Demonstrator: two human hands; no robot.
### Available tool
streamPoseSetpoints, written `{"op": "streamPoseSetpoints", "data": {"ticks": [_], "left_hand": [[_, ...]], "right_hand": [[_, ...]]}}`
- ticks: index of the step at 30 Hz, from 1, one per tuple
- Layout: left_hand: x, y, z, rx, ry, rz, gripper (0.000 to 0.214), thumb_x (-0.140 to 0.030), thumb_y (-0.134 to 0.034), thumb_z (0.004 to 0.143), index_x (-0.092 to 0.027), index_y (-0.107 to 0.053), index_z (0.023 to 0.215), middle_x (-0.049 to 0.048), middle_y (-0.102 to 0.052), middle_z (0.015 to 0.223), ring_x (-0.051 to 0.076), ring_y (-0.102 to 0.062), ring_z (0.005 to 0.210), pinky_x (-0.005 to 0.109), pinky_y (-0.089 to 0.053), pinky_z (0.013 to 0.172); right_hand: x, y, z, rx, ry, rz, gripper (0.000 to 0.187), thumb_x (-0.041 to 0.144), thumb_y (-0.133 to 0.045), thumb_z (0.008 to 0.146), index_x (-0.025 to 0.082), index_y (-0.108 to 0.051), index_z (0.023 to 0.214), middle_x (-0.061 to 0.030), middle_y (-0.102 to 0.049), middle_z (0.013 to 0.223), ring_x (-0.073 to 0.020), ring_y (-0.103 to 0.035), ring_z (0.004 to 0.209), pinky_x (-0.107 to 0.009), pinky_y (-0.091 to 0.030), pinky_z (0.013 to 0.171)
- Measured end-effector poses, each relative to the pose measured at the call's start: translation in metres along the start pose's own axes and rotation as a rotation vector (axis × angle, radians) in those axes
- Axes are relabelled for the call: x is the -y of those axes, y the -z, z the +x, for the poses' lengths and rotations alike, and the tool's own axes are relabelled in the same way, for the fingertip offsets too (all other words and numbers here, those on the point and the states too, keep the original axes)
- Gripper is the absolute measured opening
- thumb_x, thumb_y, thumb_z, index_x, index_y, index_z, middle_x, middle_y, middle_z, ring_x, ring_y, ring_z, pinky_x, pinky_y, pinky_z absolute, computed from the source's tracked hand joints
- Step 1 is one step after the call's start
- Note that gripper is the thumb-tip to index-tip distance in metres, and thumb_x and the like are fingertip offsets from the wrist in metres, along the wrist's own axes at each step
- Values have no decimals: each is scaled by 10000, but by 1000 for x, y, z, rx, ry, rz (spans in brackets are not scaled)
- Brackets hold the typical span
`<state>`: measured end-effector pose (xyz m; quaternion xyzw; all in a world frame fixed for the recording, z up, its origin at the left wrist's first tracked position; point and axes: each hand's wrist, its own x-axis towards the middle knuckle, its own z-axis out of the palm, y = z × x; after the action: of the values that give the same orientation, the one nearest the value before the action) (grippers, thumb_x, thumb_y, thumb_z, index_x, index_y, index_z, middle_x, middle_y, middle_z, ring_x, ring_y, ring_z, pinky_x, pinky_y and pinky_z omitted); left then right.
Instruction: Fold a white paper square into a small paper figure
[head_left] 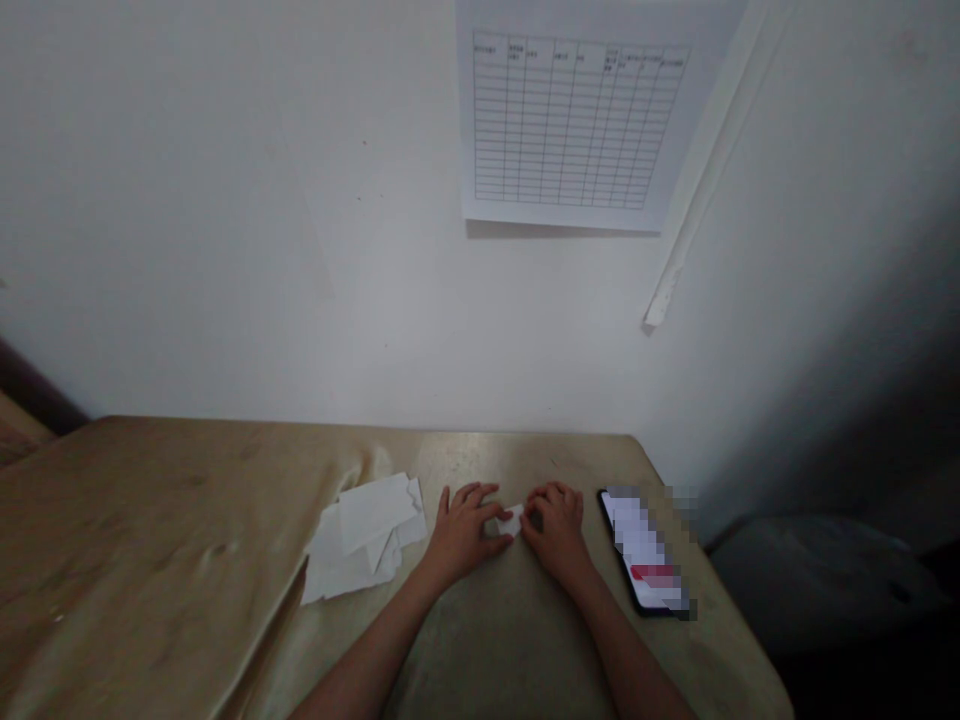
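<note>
A small piece of white paper (511, 522) lies on the table between my two hands. My left hand (469, 527) has its thumb and index finger closed on the paper's left side, while its other fingers stretch forward over the table. From the right, my right hand (555, 525) pinches the paper's edge, its fingers curled. To the left of my left hand sits a loose pile of torn white paper sheets (360, 540), overlapping one another. Parts of the small piece are hidden beneath my fingertips.
A phone (645, 555) with a lit, blurred screen lies right of my right hand. The brownish table cover (187, 520) has folds on its left. Behind stands a white wall (225, 250) with a printed table sheet (570, 120). A dark bulky shape (817, 570) is beyond the table's right edge.
</note>
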<state>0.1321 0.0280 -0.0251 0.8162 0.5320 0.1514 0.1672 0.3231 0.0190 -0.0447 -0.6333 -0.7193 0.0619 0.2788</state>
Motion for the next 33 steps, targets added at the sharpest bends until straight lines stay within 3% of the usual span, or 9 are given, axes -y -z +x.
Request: {"op": "streamPoseSetpoints", "data": {"ticks": [16, 33], "left_hand": [[0, 4, 0, 34, 3, -8, 364, -398, -757, 743, -423, -684, 1099, -44, -479, 1501, 303, -330, 1430, 680, -59, 1170], [-5, -6, -3, -32, 13, 21, 334, -404, -752, 747, -380, -673, 1071, -21, -476, 1497, 334, -315, 1425, 733, 25, 1142]], "right_hand": [[4, 1, -1, -16, -3, -1, 97, 271, -617, 852, 240, -672, 779, -59, -651, 1064, -283, -463, 1181, -520, -240, 1090], [-2, -2, 1, -36, 10, -24, 116, 301, -612, 882, 236, -676, 810, -76, -634, 1082, -292, -461, 1175, -515, -277, 1070]]}}
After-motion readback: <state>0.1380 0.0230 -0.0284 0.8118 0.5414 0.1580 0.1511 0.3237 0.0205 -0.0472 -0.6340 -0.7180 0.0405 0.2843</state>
